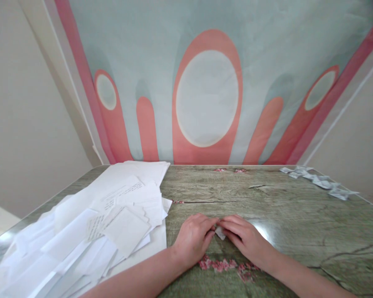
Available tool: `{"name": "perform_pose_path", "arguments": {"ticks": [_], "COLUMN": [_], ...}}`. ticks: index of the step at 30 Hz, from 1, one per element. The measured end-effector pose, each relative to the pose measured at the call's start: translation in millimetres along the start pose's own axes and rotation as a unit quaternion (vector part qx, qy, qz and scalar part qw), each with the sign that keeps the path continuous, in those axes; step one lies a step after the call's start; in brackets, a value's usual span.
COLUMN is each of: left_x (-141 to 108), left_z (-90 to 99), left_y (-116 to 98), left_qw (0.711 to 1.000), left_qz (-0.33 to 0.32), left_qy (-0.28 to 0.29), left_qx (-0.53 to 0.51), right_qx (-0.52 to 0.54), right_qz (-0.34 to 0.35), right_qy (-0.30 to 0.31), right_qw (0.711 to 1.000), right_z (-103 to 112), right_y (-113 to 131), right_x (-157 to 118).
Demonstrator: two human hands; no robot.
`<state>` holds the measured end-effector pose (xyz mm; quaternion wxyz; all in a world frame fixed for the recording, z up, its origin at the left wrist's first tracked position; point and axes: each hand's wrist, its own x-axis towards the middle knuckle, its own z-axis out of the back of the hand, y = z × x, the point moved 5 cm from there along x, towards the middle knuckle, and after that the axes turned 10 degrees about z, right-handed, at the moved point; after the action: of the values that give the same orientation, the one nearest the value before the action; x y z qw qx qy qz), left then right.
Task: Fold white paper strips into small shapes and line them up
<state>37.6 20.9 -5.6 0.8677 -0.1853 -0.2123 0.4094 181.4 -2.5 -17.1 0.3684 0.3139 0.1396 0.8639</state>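
Between my two hands is a small folded piece of white paper (pixel 220 232), just above or on the wood-patterned table. My left hand (pixel 195 236) pinches it from the left with thumb and fingers. From the right, my right hand (pixel 247 236) grips it too, and the fingertips of both hands nearly meet at its top. My fingers cover much of the paper, so its full shape is hidden. Left of my left hand lies a heap of loose white paper sheets (pixel 124 234), some with printed text.
A row of small folded paper pieces (pixel 321 181) lies along the far right of the table (pixel 298 223). Pink flower patterns (pixel 219 264) mark the tabletop near my wrists. Behind the table's far edge stands a pale blue wall panel (pixel 161 49) with coral shapes.
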Motion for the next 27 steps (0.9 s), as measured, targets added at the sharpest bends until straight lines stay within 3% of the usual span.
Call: {"name": "perform_pose_path", "arguments": {"ticks": [8, 14, 21, 27], "left_x": [-0.4, -1.6, -1.7, -2.0], "left_z": [-0.1, 4.9, 6.4, 1.3], "left_y": [-0.1, -2.0, -4.1, -2.0], "left_qw": [1.0, 0.999, 0.999, 1.0], "left_qz": [0.001, 0.014, 0.036, 0.013], "left_qy": [-0.011, -0.027, -0.012, -0.008], "left_qx": [-0.002, -0.029, -0.021, -0.012], "right_qx": [0.03, 0.095, 0.207, 0.29], "right_qz": [-0.028, -0.096, -0.149, -0.181], "right_qy": [-0.015, -0.03, -0.084, -0.112], "right_qw": [0.999, 0.99, 0.963, 0.933], "right_z": [2.0, 2.5, 2.1, -5.8], "right_y": [3.6, -0.8, -7.0, -7.4], "right_x": [-0.6, -0.6, -1.1, -4.2]}}
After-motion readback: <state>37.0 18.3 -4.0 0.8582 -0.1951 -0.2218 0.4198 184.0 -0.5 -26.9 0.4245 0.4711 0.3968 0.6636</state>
